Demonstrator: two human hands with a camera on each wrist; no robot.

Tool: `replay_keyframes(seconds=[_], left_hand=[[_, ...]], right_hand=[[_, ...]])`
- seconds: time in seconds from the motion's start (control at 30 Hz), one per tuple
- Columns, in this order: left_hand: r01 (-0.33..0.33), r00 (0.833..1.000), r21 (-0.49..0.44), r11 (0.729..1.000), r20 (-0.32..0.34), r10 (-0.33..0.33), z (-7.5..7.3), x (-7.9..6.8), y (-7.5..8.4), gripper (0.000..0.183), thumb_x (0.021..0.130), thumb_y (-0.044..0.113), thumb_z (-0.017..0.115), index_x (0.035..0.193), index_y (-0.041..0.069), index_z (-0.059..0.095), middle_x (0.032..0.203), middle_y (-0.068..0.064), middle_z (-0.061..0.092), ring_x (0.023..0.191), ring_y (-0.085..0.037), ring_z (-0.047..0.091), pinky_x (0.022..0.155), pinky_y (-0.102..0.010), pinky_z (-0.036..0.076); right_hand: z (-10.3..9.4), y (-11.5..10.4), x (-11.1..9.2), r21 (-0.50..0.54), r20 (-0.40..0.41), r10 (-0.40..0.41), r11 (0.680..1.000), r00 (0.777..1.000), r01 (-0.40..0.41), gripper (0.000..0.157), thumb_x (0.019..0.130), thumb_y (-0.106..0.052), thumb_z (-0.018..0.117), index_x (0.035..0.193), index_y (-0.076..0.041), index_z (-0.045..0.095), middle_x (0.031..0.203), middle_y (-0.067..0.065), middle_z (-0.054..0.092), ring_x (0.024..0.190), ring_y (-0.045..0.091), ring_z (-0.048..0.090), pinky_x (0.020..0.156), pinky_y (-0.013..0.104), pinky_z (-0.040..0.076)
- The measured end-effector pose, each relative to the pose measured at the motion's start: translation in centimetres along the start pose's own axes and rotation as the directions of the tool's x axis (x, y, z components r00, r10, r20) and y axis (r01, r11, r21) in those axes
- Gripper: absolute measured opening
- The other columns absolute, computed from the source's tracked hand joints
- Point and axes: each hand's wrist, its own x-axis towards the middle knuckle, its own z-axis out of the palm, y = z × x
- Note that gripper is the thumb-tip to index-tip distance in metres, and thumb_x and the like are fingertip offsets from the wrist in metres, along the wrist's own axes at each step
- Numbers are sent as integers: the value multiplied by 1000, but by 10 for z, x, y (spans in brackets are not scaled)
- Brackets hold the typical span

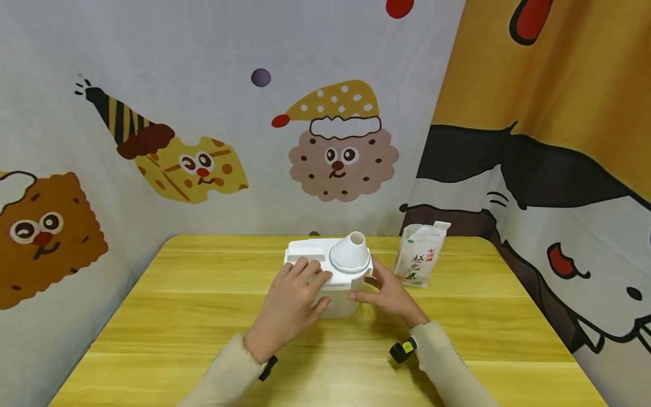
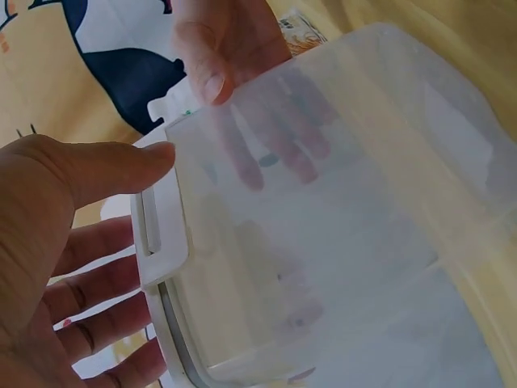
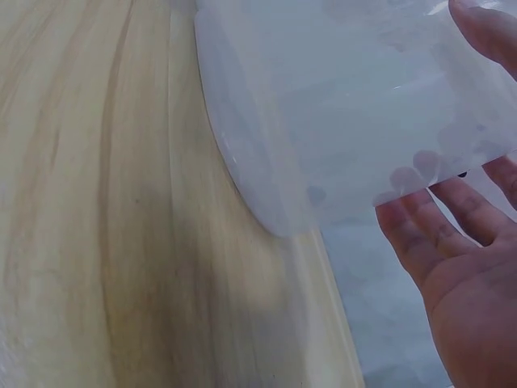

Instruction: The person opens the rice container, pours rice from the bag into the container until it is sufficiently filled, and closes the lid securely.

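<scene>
A translucent storage container (image 1: 339,307) with a white lid (image 1: 306,246) stands on the wooden table in the head view. On the lid's right part sits a white cone-shaped cap (image 1: 347,257) with a round opening at its top. My left hand (image 1: 291,302) lies with its fingers over the lid; in the left wrist view its thumb touches the white latch (image 2: 167,234) at the lid's edge. My right hand (image 1: 390,295) holds the container's right side, thumb in front and fingers farther back. Its fingertips (image 3: 398,212) show at the translucent wall in the right wrist view.
A white bag of rice (image 1: 419,257) with printed characters stands upright behind and right of my right hand. The yellow wooden table (image 1: 203,311) reaches back to a cartoon-printed curtain (image 1: 213,73).
</scene>
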Motion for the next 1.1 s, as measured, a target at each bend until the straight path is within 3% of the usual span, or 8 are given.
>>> replay_keyframes(seconds=[0.4, 0.83, 1.1], left_hand=[[-47, 999, 96, 994, 25, 45, -3, 11, 1, 37, 70, 24, 93, 93, 13, 67, 92, -1, 60, 82, -18, 56, 56, -27, 48], [-90, 996, 136, 987, 5, 91, 3, 19, 4, 31, 69, 15, 88, 89, 13, 65, 86, -3, 59, 75, -19, 58, 50, -27, 51], [-174, 985, 234, 956, 37, 170, -1, 23, 6, 24, 70, 19, 88, 83, 11, 68, 83, -5, 66, 73, -19, 60, 47, -24, 50]], right_hand=[[-1, -2, 1, -12, 5, 35, 999, 999, -35, 94, 82, -24, 88, 158, -40, 33, 161, -7, 41, 149, 27, 40, 119, 61, 38], [-3, 0, -1, -7, 6, 39, 999, 999, -39, 93, 81, -26, 89, 156, -37, 36, 159, -4, 44, 148, 28, 41, 119, 61, 38], [-2, -1, 1, 3, 14, 53, 999, 999, -53, 94, 81, -23, 89, 157, -37, 35, 160, -4, 42, 149, 28, 39, 119, 60, 38]])
